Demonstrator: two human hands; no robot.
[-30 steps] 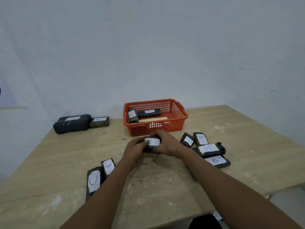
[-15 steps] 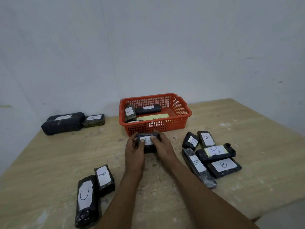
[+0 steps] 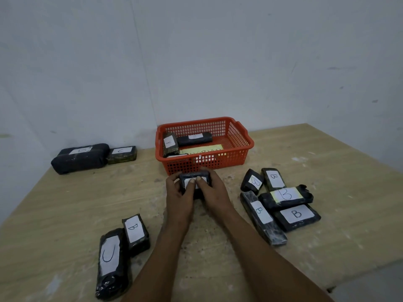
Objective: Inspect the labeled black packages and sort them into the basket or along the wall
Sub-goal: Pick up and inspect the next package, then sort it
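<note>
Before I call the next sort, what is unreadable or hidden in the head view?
- Small black package gripped by left hand and right hand: thumbs cover its white label.
- Yellow paper sheet in orange plastic basket: wording cut off by front wall.
- Long black package in basket: label blurred.

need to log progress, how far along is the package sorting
Done: two packages lie in the orange basket, and two more, a large one and a small one marked C, sit by the wall. In hand: the left hand and right hand grip one package in front of the basket. Left: five B packages on the right and two, C and B, near left.
</note>
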